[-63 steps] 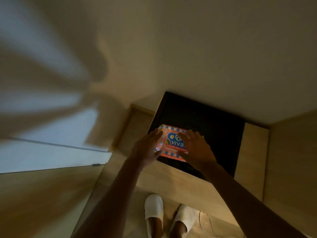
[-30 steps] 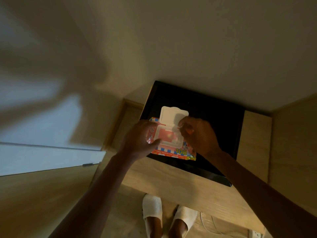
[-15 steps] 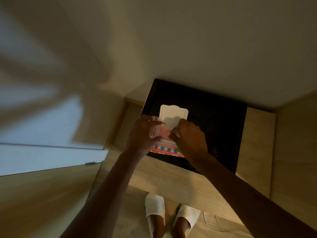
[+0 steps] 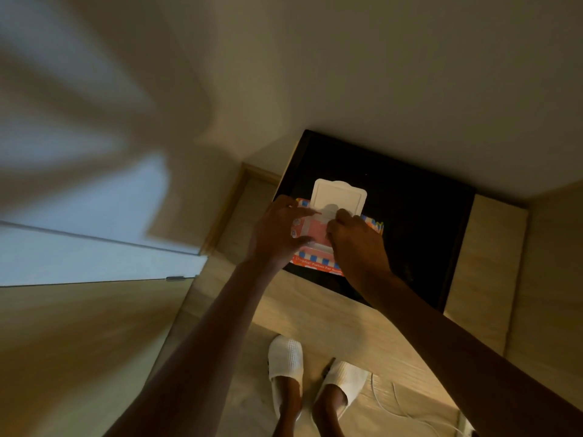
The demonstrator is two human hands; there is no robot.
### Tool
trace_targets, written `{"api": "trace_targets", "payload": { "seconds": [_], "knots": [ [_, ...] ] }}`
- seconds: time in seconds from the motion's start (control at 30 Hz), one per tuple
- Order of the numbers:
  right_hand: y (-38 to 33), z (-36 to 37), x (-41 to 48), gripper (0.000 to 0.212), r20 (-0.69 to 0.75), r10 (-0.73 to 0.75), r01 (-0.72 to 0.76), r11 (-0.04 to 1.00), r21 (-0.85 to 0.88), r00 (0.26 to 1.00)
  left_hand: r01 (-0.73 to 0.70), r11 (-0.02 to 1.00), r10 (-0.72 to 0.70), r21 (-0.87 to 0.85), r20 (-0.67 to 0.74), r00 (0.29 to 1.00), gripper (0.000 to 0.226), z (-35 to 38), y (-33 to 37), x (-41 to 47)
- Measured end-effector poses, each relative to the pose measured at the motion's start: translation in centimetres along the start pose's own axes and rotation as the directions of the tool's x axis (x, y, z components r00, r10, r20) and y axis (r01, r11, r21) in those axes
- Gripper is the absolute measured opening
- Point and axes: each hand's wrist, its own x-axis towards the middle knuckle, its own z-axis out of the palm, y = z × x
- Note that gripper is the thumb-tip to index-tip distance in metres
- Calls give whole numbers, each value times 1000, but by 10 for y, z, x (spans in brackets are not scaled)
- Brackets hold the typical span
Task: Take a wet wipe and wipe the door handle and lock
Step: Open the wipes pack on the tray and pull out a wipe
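An orange wet wipe pack (image 4: 315, 236) with a blue-and-white checked border lies on a black panel (image 4: 416, 222) set into a wooden counter. Its white flip lid (image 4: 340, 197) stands up, folded back. My left hand (image 4: 277, 234) holds the pack's left side, thumb across the top. My right hand (image 4: 356, 244) covers the pack's right half, fingertips bunched at the opening under the lid. Whether a wipe is pinched there is hidden by the fingers. No door handle or lock is in view.
The wooden counter (image 4: 315, 313) runs along a pale wall (image 4: 378, 74). A wooden door edge (image 4: 79, 342) with a small metal plate (image 4: 175, 278) is at left. My feet in white slippers (image 4: 285, 370) stand on the floor, and a white cable (image 4: 394, 405) lies at right.
The pack's lid has been flipped up since two seconds ago. My right hand's fingers have gone from the lid down to the opening, while the left hand keeps holding the pack.
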Motion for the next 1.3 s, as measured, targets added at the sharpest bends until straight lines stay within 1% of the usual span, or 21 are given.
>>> {"api": "trace_targets", "payload": {
  "seconds": [0.07, 0.13, 0.23, 0.37, 0.6, 0.67, 0.73, 0.77, 0.83, 0.9, 0.97, 1.03, 1.13, 1.3],
  "knots": [
    [0, 1, 0, 55, -1, 9, -9, 1000, 3, 1000, 0, 1000, 0, -12, 0, 1000, 56, 1, -1, 0],
    [1, 2, -1, 53, -6, 18, -18, 1000, 7, 1000, -2, 1000, 2, -8, 6, 1000, 56, 2, -1, 1],
    [4, 2, -3, 43, -57, 38, -34, 997, 76, 998, -1, 1000, 0, -25, -13, 1000, 55, 2, 0, 2],
    [8, 0, -4, 26, -114, 75, -52, 979, 199, 991, 1, 1000, -2, -2, -16, 1000, 55, 4, 2, 3],
    [13, -5, 0, 20, -83, 84, -58, 959, 279, 993, 3, 1000, -2, 19, -35, 999, 57, 8, 3, 3],
    [17, -4, 0, 15, -79, 82, -51, 943, 328, 994, 6, 999, -5, 40, -37, 999, 57, 9, 3, 3],
    [20, -4, 2, 7, -72, 98, -59, 906, 419, 993, 5, 998, -3, 66, -31, 1000, 57, 10, 3, 5],
    [21, -5, 3, 8, -65, 115, -70, 875, 480, 991, 3, 997, -1, 80, -23, 1000, 57, 10, 3, 6],
    [21, -13, 3, 14, -30, 163, -110, 780, 617, 986, -4, 995, 4, 102, 0, 1000, 58, 9, 3, 7],
    [19, -25, 0, 21, 38, 202, -166, 666, 727, 979, -8, 995, 6, 104, 17, 1000, 59, 8, 3, 9],
    [22, -30, -4, 27, 108, 222, -220, 575, 788, 969, -8, 994, 6, 108, 20, 1000, 59, 7, 3, 9],
    [25, -33, -10, 28, 153, 251, -267, 520, 811, 956, -8, 992, 4, 125, 32, 999, 60, 7, 4, 9],
    [30, -42, -16, 24, 125, 302, -263, 471, 842, 945, 0, 991, -7, 136, 49, 999, 60, 7, 5, 10],
    [37, -61, -21, 18, 7, 363, -170, 420, 891, 932, 14, 994, -19, 110, 45, 999, 61, 8, 4, 10]
  ]
}}
